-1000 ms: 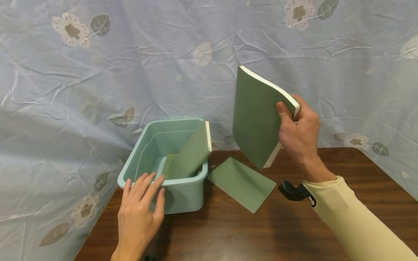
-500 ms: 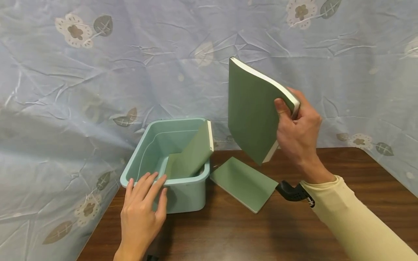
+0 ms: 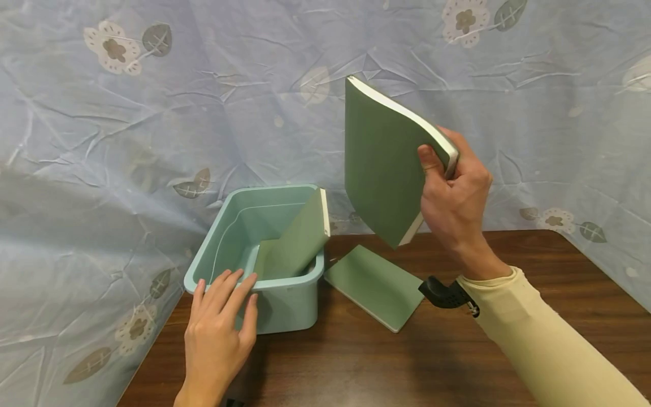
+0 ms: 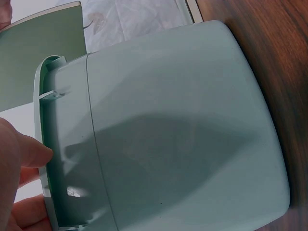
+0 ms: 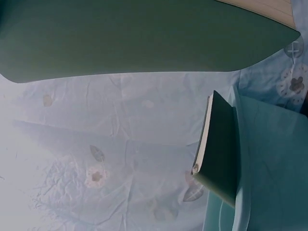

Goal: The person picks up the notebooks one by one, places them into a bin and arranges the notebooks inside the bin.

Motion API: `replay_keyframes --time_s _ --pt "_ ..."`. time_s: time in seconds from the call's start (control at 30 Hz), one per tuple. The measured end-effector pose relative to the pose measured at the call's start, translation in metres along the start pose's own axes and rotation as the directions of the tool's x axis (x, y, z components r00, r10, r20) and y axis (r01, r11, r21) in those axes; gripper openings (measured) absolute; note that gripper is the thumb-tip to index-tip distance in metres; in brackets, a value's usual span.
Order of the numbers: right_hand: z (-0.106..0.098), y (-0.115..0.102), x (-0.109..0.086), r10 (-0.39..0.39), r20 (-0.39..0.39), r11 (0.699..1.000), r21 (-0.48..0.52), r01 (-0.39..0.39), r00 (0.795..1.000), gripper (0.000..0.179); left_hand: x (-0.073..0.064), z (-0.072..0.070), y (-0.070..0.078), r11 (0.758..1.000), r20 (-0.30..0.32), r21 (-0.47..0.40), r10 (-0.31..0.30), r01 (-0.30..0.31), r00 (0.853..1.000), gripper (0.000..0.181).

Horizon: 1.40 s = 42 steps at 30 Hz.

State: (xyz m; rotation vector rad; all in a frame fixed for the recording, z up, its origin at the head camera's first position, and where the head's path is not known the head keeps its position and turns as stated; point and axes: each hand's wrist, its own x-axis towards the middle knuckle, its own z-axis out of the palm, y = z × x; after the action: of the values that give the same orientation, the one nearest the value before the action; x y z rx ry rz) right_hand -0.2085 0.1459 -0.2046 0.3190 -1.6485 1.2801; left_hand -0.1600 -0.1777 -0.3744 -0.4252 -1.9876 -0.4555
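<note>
In the head view, my right hand (image 3: 455, 195) grips a green softcover notebook (image 3: 381, 164) by one corner, thumb on the near cover. The notebook is raised above the table, slightly bent, its white page edges showing; in the right wrist view this notebook (image 5: 134, 38) spans the top. My left hand (image 3: 216, 333) rests on the near rim of a light teal plastic bin (image 3: 287, 305), fingers extended over the edge. Inside the bin a second green notebook (image 3: 297, 240) leans tilted against the right side. A smaller green notebook (image 3: 378, 288) lies flat on the table, right of the bin.
A brown wood-grain table (image 3: 351, 367) carries the bin and the flat notebook. Behind and to the left hangs a bluish-grey flowered curtain (image 3: 254, 113). A black wrist strap mount (image 3: 447, 294) sits at my right sleeve, overlapping the flat notebook's corner in view.
My right hand has risen slightly and shifted left with the notebook in its grip. The left hand stays on the bin's rim; the bin and other notebooks stay put.
</note>
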Motion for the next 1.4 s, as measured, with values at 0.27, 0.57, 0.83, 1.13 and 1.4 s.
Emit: replay_keyframes --time_s 0.27,0.57,0.83,1.13,1.4 --pt "0.007 -0.006 0.002 -0.047 0.011 0.998 0.053 0.046 0.999 0.027 0.000 0.001 0.000 1.000 -0.026 -0.018 -0.004 0.004 1.000 0.032" --pt "0.013 -0.011 0.002 -0.142 0.019 0.986 0.097 0.139 0.990 0.027 0.000 -0.001 -0.001 1.000 -0.004 -0.009 -0.009 0.009 1.000 0.032" --pt "0.018 -0.021 0.005 -0.147 0.027 0.969 0.204 0.139 0.989 0.026 0.000 -0.003 0.000 1.000 0.038 0.012 -0.019 0.018 0.999 0.032" --pt "0.026 -0.027 0.008 -0.181 0.003 0.934 0.313 0.171 0.983 0.028 0.000 -0.001 -0.001 1.000 0.000 -0.003 -0.012 0.012 1.000 0.032" --pt "0.028 -0.031 0.009 -0.165 -0.020 0.925 0.343 0.161 0.986 0.026 0.001 -0.001 0.001 1.000 0.007 -0.007 -0.008 0.008 1.000 0.032"
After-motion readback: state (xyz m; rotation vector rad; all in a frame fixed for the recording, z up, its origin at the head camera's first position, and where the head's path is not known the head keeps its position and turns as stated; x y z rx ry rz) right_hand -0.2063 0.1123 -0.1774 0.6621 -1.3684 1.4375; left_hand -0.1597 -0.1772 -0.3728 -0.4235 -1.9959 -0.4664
